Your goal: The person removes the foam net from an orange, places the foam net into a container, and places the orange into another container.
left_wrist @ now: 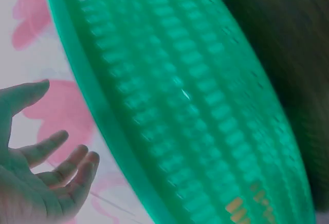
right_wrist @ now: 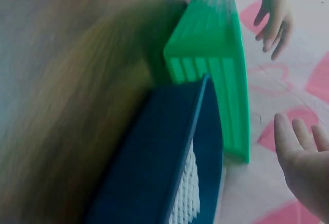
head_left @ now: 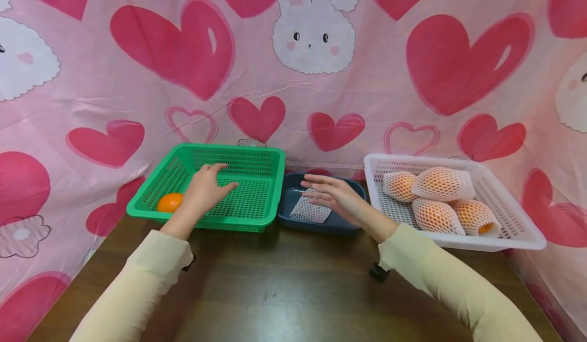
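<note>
My left hand (head_left: 205, 189) hovers over the green basket (head_left: 279, 179), thumb and fingers spread with nothing between them. An orange (head_left: 168, 203) lies in that basket's front left corner, partly behind the wrist. In the left wrist view, the same hand appears beside the basket's rim with its fingers loosely bent. Over the dark blue tray (head_left: 293, 226) is my right hand (head_left: 337, 198), fingers extended and holding nothing. A white foam fruit net (head_left: 308, 212) lies in the tray below it, partly hidden by the fingers.
To the right, a white basket (head_left: 527, 225) holds several oranges in foam nets (head_left: 436, 216). All three containers stand in a row on the dark wooden table (head_left: 275, 291). Behind them hangs a pink cloth (head_left: 312, 92) with hearts and rabbits.
</note>
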Motion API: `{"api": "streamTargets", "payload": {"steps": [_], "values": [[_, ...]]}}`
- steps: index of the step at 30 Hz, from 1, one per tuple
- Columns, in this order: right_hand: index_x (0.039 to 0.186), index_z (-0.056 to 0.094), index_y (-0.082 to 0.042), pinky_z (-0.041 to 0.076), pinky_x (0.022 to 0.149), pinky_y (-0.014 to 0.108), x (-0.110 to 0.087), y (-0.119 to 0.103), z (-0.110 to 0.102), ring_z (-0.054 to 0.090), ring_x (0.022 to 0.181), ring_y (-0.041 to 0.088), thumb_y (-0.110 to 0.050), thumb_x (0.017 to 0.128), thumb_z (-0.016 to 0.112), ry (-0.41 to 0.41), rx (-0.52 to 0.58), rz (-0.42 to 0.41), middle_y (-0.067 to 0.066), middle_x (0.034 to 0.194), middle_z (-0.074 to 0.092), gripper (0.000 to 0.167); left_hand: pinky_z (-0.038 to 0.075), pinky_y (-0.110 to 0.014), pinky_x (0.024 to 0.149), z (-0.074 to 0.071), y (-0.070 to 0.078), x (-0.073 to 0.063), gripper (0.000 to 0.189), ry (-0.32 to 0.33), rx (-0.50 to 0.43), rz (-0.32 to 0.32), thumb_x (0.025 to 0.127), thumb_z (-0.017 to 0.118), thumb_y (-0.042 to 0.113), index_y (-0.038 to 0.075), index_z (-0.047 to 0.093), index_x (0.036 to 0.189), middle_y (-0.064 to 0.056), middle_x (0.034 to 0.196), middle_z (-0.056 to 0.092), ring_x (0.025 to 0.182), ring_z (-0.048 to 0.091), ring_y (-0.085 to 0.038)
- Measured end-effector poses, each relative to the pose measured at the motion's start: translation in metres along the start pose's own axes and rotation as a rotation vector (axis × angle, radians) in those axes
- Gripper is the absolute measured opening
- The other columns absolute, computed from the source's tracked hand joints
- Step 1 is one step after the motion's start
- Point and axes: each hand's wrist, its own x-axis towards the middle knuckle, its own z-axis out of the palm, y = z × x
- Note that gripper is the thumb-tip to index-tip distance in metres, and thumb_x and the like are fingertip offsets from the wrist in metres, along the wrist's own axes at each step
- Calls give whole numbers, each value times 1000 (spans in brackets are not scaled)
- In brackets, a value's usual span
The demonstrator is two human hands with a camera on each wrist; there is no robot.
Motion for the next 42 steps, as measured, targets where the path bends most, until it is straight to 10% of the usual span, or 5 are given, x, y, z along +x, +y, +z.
{"api": "streamTargets", "payload": {"steps": [13,21,29,38,42], "values": [[135,63,-15,50,100,28,-49,-11,-62,65,119,21,-14,108,51,197,-89,-117,-4,125,68,30,55,-51,92,26,55,5,59,-49,-216,103,96,74,29,7,54,147,-17,140,54,125,55,-38],[143,51,8,49,97,21,-88,-16,-96,64,115,4,-17,106,57,340,-484,-147,1,130,67,45,56,-49,91,46,84,8,53,-73,-334,99,95,75,26,8,59,143,-16,138,60,124,58,-35],[138,58,4,41,91,6,-111,-8,-125,55,110,-10,-11,102,64,451,-796,-158,23,134,62,40,59,-44,86,70,113,12,47,-119,-416,109,95,75,24,10,64,139,-14,134,64,118,63,-33],[139,58,4,39,84,6,-127,-18,-151,58,119,46,-20,102,66,558,-967,-106,28,136,59,45,57,-40,89,101,140,14,41,-199,-557,121,97,71,22,8,66,136,-12,123,68,109,66,-30],[136,60,5,50,99,42,-132,-21,-165,54,120,52,-14,100,67,655,-1039,-141,30,134,59,41,57,-38,89,112,152,12,40,-252,-594,122,98,71,23,10,67,135,-8,120,69,112,64,-27]]}}
